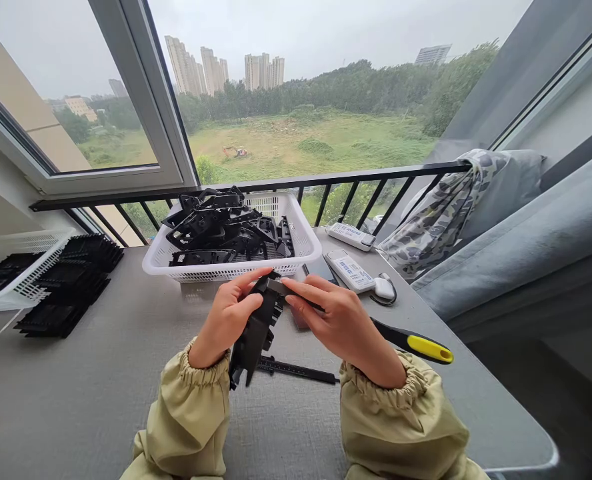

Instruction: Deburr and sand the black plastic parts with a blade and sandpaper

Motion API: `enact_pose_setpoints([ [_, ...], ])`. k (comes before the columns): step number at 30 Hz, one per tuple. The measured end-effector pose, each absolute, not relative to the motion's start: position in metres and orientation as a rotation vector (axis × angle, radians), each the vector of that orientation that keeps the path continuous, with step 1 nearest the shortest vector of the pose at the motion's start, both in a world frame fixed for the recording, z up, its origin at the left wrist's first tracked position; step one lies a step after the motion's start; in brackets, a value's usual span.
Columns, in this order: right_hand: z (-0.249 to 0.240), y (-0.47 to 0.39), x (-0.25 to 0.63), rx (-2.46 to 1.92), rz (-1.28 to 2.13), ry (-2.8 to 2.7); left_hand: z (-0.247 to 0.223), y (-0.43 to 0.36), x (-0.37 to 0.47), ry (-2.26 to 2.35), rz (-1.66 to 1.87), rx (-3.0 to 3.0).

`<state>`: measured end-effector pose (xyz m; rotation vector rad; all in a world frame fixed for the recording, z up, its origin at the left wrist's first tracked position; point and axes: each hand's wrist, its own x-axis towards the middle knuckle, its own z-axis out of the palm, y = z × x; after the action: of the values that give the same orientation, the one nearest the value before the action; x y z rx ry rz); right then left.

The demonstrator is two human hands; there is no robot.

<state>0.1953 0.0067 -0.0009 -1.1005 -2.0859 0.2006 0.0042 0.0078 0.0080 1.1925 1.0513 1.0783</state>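
My left hand (229, 317) is closed around a black moulded plastic part (253, 330), thumb on its face, and holds it tilted above the table. Clips and notches show along the part's right edge. In my right hand (341, 313) is a tool that looks like a flat file, with a black and yellow handle (429, 349) sticking out behind the hand. Its dark bar lies at the top end of the part, with my fingers pressed along it; the palm hides its middle. Under the hands, a black caliper (301, 370) rests on the table.
A white basket (231, 270) heaped with black plastic parts stands ahead by the railing (321, 179). At left are stacked black parts (71, 283) and another white basket (31, 287). White labelled devices (351, 272) and an earbud case (385, 288) lie right on the grey table (126, 373).
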Motion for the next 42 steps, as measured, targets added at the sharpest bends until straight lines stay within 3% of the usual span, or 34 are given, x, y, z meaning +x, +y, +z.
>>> enact_pose_setpoints([
  [21, 0.003, 0.003, 0.197, -1.110, 0.259, -2.049, 0.010, 0.005, 0.007, 0.981, 1.108, 1.098],
  [42, -0.006, 0.015, 0.187, -0.893, 0.729, -1.669, -0.001, 0.009, 0.007, 0.779, 1.120, 1.013],
])
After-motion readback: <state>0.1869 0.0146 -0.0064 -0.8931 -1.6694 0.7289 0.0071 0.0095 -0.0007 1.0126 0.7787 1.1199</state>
